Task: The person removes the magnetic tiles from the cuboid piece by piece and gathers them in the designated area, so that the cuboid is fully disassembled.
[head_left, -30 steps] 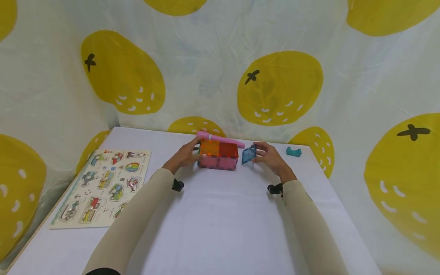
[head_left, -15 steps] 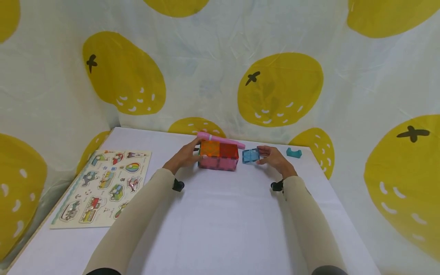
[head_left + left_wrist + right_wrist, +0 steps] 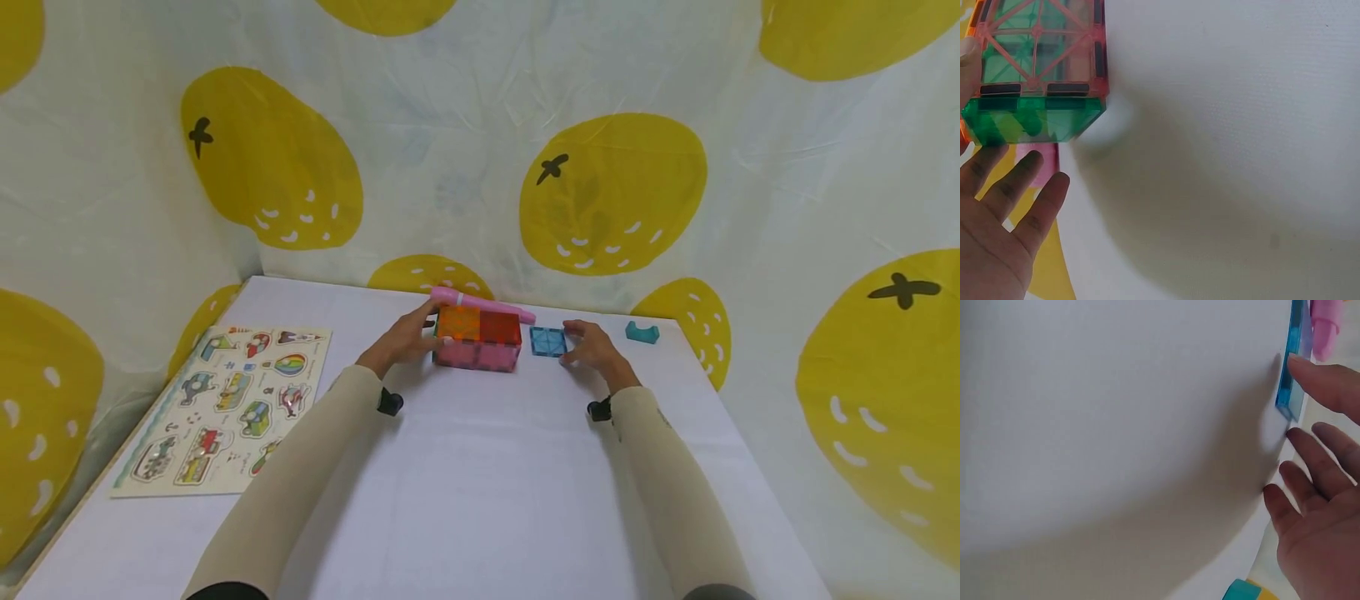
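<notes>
A box built of magnetic tiles (image 3: 477,353) stands near the far edge of the table, its top orange and red, its near side pink. Its left end is green (image 3: 1035,119) in the left wrist view. My left hand (image 3: 405,337) holds that end between thumb and index finger, the other fingers stretched out past it. Right of the box, a blue square magnetic tile (image 3: 548,342) lies flat on the table. My right hand (image 3: 596,350) is beside it, thumb at its edge (image 3: 1288,375) and the other fingers spread loosely.
A pink stick-like object (image 3: 487,307) lies behind the box. To the right sits a teal notched block (image 3: 642,332). A picture puzzle board (image 3: 225,400) covers the table's left side. Patterned cloth (image 3: 442,167) hangs behind the table (image 3: 487,483).
The blue tile, earlier tilted in my right hand, has come down flat onto the table. My right fingers have loosened from it. The left hand and the box have stayed in place.
</notes>
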{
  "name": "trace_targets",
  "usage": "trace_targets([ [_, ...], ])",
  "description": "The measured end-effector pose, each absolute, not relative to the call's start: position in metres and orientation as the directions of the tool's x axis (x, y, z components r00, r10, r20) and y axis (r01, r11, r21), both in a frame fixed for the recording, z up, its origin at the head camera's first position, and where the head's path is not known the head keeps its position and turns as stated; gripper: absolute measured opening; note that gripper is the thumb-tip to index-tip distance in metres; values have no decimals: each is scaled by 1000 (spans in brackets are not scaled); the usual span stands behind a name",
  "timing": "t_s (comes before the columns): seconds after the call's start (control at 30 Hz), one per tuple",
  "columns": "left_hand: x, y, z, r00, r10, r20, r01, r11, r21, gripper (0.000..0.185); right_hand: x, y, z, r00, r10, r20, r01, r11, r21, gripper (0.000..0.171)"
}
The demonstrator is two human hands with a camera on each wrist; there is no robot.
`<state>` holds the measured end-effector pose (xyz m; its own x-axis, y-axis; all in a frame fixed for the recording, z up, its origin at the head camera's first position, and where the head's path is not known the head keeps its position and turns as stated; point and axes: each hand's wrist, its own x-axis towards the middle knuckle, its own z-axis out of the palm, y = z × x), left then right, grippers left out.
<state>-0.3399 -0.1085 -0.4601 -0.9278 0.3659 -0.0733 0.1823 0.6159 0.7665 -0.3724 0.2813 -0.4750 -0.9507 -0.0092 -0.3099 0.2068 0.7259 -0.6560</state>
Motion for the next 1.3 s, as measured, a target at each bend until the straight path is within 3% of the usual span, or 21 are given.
trace_targets([
  [0.23,-339,-109,-458,-926,367,-91,170,618,767,85,-353,264,-464,-985,12,-172,132,692,-709,70],
  [0.57,-339,-111,-456,-925,373,-72,179,596,783,80,-337,223,-454,-989,-89,-120,77,385,-920,48],
  [0.7,-341,-110,-458,-925,375,-61,188,591,784,78,-336,209,-454,-985,-117,-129,84,326,-942,46],
  [1.03,-341,-108,-463,-929,363,-68,175,595,784,79,-338,195,-457,-983,-19,-182,175,187,-967,43],
  [1.3,-340,-107,-461,-928,367,-60,188,602,776,77,-336,195,-456,-996,21,-84,86,135,-987,41],
])
